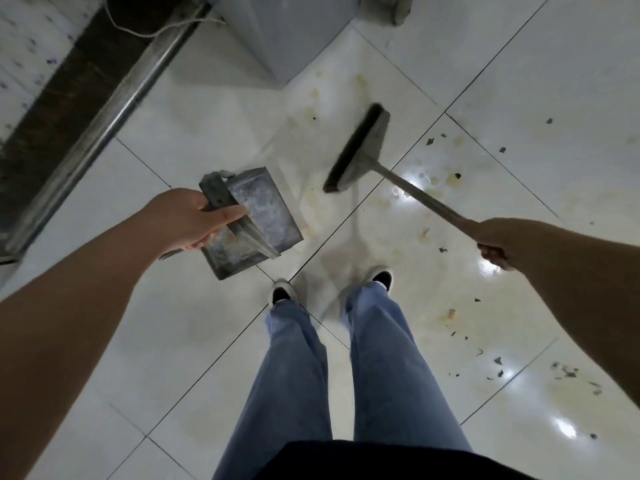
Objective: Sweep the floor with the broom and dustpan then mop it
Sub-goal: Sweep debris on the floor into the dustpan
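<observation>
Broom (356,150) head stands on the white tiled floor (194,133), well ahead of the person's shoes (381,277), its dark bristles turned toward the grey cabinet (277,39) base beyond. Its handle slants back from the head to the right hand (498,242), whose grip is curled tight round the shaft. To the left of the broom head, apart from it, the metal dustpan (256,220) hangs tilted in the left hand (188,220), fingers wrapped over its handle bar and the thumb laid along it; whether its lip touches the floor cannot be told.

Dark scraps (568,372) and yellowish stains lie mostly to the right of the broom head and behind it, near the right arm, so the sweeping looks barely begun and no mop is in view. To do this step well, reach the broom out past the scattered bits, draw them in short low strokes toward one heap near the shoes, then set the pan's lip flat against the tile before pushing anything in.
</observation>
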{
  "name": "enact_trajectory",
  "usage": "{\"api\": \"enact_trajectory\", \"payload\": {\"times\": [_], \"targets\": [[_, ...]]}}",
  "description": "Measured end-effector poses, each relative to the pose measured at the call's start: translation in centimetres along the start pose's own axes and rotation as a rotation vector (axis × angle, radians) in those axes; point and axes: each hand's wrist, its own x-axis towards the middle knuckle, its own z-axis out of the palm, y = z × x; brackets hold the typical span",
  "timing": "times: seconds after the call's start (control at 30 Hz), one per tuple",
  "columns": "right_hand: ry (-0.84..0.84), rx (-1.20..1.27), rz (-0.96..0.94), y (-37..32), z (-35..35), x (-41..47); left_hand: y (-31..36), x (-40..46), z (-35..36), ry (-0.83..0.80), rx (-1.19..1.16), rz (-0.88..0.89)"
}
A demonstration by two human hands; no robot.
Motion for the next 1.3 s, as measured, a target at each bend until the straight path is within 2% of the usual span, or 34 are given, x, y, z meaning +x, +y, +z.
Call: {"api": "enact_trajectory", "payload": {"times": [0.1, 0.3, 0.47, 0.67, 0.77, 0.87, 1.0, 1.13, 1.3], "targets": [[0.098, 0.103, 0.068, 2.8, 1.0, -1.6, -1.3, -0.4, -0.6, 0.015, -0.019, 0.023], [0.217, 0.0, 0.119, 4.1, 4.6, -5.5, -4.6, -1.0, -1.8, -0.025, 0.033, 0.096], [0.169, -0.081, 0.045, 3.7, 10.2, -8.3, -6.8, -1.3, -2.5, -0.149, 0.031, 0.077], [0.094, -0.328, -0.156, -0.9, 16.0, -7.9, -9.2, -2.0, -2.5, -0.151, 0.029, 0.03], [0.026, -0.277, -0.154, -2.4, 17.3, -6.4, -10.0, -1.7, -2.0, -0.171, -0.023, -0.011], [-0.008, -0.144, -0.084, -1.8, 15.8, -5.3, -9.6, -1.5, -1.4, -0.2, -0.088, -0.042], [0.095, -0.085, -0.027, 3.1, 10.2, -3.3, -7.1, -1.8, -0.7, -0.298, -0.181, -0.04], [0.132, -0.004, 0.08, 8.6, 4.0, -1.6, -2.6, -1.9, 0.4, -0.215, -0.223, -0.017], [0.186, -0.004, 0.184, 14.2, -3.0, -1.0, 5.3, -1.2, 2.3, -0.156, -0.153, 0.052]]}}
